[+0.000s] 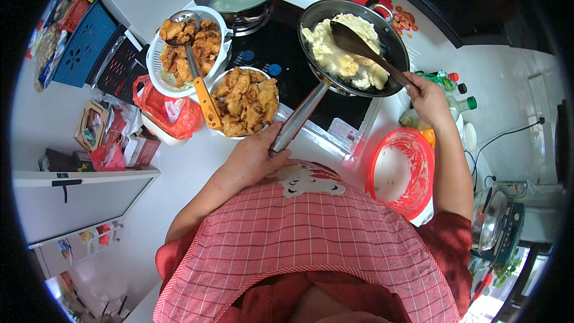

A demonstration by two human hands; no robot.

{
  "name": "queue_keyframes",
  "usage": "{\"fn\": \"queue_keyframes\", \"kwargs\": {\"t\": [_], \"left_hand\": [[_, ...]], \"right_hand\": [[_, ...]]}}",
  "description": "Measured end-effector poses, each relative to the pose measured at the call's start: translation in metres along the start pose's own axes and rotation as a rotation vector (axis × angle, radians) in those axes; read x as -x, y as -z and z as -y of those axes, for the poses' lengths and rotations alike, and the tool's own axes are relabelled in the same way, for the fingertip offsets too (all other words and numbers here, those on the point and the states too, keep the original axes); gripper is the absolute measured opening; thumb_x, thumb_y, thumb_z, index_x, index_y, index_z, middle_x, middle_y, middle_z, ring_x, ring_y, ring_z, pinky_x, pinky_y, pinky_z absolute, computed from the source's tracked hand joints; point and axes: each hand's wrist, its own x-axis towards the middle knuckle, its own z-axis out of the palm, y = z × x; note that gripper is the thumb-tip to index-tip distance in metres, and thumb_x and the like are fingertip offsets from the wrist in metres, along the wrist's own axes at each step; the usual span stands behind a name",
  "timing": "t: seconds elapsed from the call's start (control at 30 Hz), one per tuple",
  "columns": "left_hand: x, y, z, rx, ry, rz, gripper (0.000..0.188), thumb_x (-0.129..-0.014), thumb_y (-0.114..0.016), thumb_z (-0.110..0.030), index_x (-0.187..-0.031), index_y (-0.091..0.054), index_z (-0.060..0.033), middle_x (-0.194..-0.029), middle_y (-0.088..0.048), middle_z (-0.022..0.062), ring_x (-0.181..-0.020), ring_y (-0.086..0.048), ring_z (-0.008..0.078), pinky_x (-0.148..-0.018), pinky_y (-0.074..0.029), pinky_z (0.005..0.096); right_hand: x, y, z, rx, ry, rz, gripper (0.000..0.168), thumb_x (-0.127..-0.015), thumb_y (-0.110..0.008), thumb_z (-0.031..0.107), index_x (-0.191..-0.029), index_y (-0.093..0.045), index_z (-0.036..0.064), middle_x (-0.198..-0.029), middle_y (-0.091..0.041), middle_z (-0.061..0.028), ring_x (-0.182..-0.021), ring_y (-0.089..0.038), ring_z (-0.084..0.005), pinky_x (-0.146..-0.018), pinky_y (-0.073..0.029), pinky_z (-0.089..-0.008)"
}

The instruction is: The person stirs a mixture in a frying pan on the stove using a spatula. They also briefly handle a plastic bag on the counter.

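Observation:
My right hand (428,98) grips the handle of a dark wooden spatula (354,42), whose blade rests on pale battered pieces (347,65) frying in a wok (399,54). My left hand (260,150) is at the end of the wok's metal handle (300,116), thumb and fingers around it. Left of the handle, a plate holds browned fried pieces (246,98). Behind it a white plastic strainer basket (154,60) holds more fried pieces (206,45). A metal skimmer (193,60) with an orange handle (207,103) lies across the basket, its handle reaching over the plate.
A lidded pan (237,0) stands at the back left of the black cooktop (282,45). Near my right forearm is a red bowl (430,166) with white batter. Bottles (462,105) stand beyond that forearm. A red plastic bag (179,119) lies left of the plate.

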Motion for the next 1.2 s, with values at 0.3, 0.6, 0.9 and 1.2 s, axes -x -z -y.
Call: {"fn": "queue_keyframes", "kwargs": {"t": [0.3, 0.6, 0.9, 1.2], "left_hand": [[-0.001, 0.000, -0.002, 0.001, 0.011, 0.005, 0.058, -0.081, -0.065, -0.023, -0.129, -0.043, 0.0005, -0.096, -0.062, 0.0244, -0.084, -0.063, 0.0369, -0.073, -0.051, 0.0398], [0.000, -0.001, 0.002, -0.072, -0.007, -0.016, 0.062, -0.082, -0.065, -0.026, -0.131, -0.042, 0.0032, -0.092, -0.063, 0.0261, -0.082, -0.064, 0.0378, -0.073, -0.051, 0.0396], [-0.002, -0.001, -0.001, -0.042, 0.041, 0.018, 0.061, -0.082, -0.065, -0.026, -0.131, -0.042, 0.0013, -0.089, -0.063, 0.0247, -0.080, -0.064, 0.0373, -0.071, -0.051, 0.0396], [-0.001, -0.003, 0.002, -0.040, 0.017, 0.003, 0.060, -0.082, -0.065, -0.026, -0.131, -0.042, 0.0012, -0.092, -0.062, 0.0269, -0.083, -0.063, 0.0386, -0.075, -0.050, 0.0403]], "right_hand": [[0.042, 0.021, 0.017, -0.066, 0.180, 0.149, 0.031, -0.086, -0.057, 0.000, -0.116, -0.060, 0.001, -0.092, -0.064, -0.0175, -0.079, -0.060, -0.0255, -0.076, -0.048, -0.0318], [0.046, -0.001, 0.021, 0.285, 0.307, 0.212, 0.047, -0.080, -0.053, -0.001, -0.125, -0.054, 0.006, -0.089, -0.061, -0.0177, -0.077, -0.060, -0.0350, -0.069, -0.050, -0.0395], [0.071, -0.034, 0.017, 0.531, 0.366, 0.048, 0.056, -0.074, -0.055, 0.002, -0.130, -0.048, 0.004, -0.086, -0.056, -0.0155, -0.075, -0.060, -0.0323, -0.066, -0.050, -0.0425], [0.071, -0.022, -0.011, -0.122, 0.180, 0.034, 0.036, -0.087, -0.052, -0.004, -0.122, -0.056, 0.002, -0.093, -0.064, -0.0163, -0.081, -0.062, -0.0281, -0.077, -0.049, -0.0330]]}}
